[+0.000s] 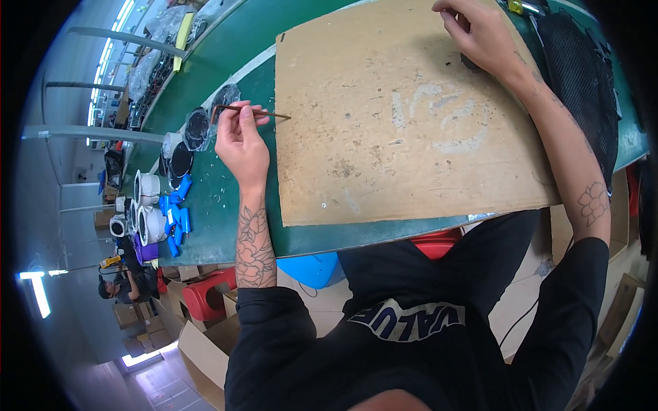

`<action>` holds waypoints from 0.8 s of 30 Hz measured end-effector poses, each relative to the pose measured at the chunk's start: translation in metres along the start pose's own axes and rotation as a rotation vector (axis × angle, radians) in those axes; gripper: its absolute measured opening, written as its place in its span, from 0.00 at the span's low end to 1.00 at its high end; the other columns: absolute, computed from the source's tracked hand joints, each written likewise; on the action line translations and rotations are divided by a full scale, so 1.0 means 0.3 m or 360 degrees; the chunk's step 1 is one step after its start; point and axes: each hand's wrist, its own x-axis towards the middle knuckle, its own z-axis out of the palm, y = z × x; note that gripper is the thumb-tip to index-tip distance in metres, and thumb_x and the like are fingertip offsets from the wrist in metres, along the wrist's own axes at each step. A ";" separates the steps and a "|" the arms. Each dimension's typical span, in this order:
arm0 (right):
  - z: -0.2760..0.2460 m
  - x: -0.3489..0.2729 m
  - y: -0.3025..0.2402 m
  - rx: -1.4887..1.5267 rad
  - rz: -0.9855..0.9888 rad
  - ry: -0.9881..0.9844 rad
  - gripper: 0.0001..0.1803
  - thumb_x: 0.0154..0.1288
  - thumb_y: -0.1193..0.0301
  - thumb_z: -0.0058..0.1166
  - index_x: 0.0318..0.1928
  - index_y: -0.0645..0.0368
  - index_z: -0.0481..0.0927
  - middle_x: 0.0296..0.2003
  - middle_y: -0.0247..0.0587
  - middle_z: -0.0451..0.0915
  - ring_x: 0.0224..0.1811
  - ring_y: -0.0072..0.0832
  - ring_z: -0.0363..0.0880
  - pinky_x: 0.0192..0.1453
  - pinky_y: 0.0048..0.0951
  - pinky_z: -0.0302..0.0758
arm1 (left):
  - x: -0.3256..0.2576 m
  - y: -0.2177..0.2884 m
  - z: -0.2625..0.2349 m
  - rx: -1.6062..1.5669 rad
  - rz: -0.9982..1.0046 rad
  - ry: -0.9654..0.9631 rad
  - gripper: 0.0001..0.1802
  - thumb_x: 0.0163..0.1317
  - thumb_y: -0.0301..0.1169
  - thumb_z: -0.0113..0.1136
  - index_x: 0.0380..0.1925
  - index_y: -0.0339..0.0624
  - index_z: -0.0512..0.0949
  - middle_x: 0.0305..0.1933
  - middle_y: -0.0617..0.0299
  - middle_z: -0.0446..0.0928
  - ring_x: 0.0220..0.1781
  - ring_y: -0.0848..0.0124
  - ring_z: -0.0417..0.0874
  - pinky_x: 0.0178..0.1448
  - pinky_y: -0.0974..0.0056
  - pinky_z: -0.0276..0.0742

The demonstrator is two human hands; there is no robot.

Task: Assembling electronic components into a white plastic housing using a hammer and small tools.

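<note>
My left hand (241,144) is closed at the left edge of the cardboard sheet (411,171). Between its fingers lies a slim copper-brown tool (274,115), bent at its left end, its straight end reaching over the cardboard. At the far right corner of the sheet is my right hand (483,38), with its fingers curled in. Whatever those fingers might hold cannot be made out. Just beneath this hand, a small dark thing (469,62) shows in part.
Plastic-wrapped dark round parts (197,129), white ring-shaped housings (151,222) and several blue pieces (176,216) crowd the green table (322,236) at left. A black mesh bag (576,82) lies at right. Under the table stands a blue stool (312,269). A person (127,286) is far left.
</note>
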 end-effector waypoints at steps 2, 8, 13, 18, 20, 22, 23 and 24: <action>0.001 -0.003 0.003 -0.0014 -0.0005 0.0000 0.08 0.62 0.78 0.52 0.40 0.66 0.80 0.31 0.52 0.81 0.32 0.39 0.81 0.38 0.33 0.76 | -0.002 0.006 0.008 0.0029 0.0016 -0.0020 0.08 0.73 0.25 0.53 0.43 0.30 0.76 0.38 0.55 0.83 0.38 0.72 0.85 0.41 0.68 0.83; 0.008 -0.004 0.008 0.0003 -0.0050 0.0033 0.08 0.62 0.78 0.53 0.41 0.65 0.81 0.31 0.51 0.82 0.32 0.38 0.81 0.39 0.32 0.77 | -0.005 0.018 0.012 0.0139 0.0120 -0.0131 0.07 0.73 0.25 0.53 0.40 0.29 0.76 0.36 0.55 0.83 0.38 0.72 0.86 0.42 0.69 0.83; 0.007 -0.007 0.010 0.0039 0.0014 0.0002 0.08 0.62 0.78 0.53 0.41 0.65 0.81 0.31 0.50 0.81 0.32 0.37 0.81 0.38 0.32 0.76 | -0.005 0.013 0.015 0.0122 0.0128 -0.0106 0.07 0.72 0.24 0.55 0.37 0.29 0.76 0.33 0.57 0.82 0.35 0.72 0.86 0.41 0.69 0.83; 0.010 -0.007 0.017 0.0023 -0.0017 0.0016 0.08 0.62 0.78 0.53 0.41 0.65 0.80 0.31 0.50 0.81 0.31 0.37 0.81 0.37 0.32 0.76 | -0.008 0.021 0.017 0.0208 0.0124 -0.0130 0.08 0.71 0.24 0.56 0.34 0.29 0.73 0.32 0.56 0.81 0.33 0.71 0.86 0.38 0.68 0.84; 0.008 -0.005 0.014 0.0013 -0.0017 0.0016 0.08 0.62 0.78 0.53 0.41 0.65 0.80 0.31 0.50 0.81 0.31 0.37 0.80 0.37 0.32 0.76 | 0.001 0.014 0.016 0.0127 0.0110 -0.0100 0.08 0.71 0.25 0.57 0.33 0.30 0.73 0.32 0.56 0.81 0.33 0.71 0.86 0.37 0.68 0.84; 0.007 -0.004 0.008 0.0031 0.0022 -0.0006 0.08 0.62 0.78 0.53 0.41 0.64 0.81 0.30 0.49 0.80 0.31 0.37 0.80 0.37 0.32 0.76 | 0.011 0.006 0.005 0.0023 -0.0001 -0.0052 0.09 0.71 0.25 0.57 0.33 0.31 0.71 0.31 0.56 0.80 0.32 0.72 0.86 0.37 0.68 0.85; 0.009 -0.004 0.008 0.0032 0.0022 -0.0005 0.08 0.62 0.78 0.53 0.41 0.64 0.81 0.30 0.49 0.80 0.31 0.37 0.80 0.37 0.32 0.76 | 0.014 0.004 0.001 0.0007 -0.0041 -0.0041 0.09 0.71 0.26 0.57 0.34 0.31 0.71 0.31 0.56 0.80 0.32 0.71 0.86 0.37 0.67 0.86; 0.011 -0.004 0.012 0.0027 0.0002 0.0019 0.08 0.62 0.78 0.53 0.41 0.64 0.81 0.30 0.49 0.80 0.31 0.37 0.80 0.37 0.32 0.75 | 0.015 0.000 0.000 0.0005 -0.0042 -0.0043 0.09 0.71 0.26 0.57 0.34 0.31 0.71 0.31 0.56 0.80 0.32 0.71 0.86 0.37 0.67 0.86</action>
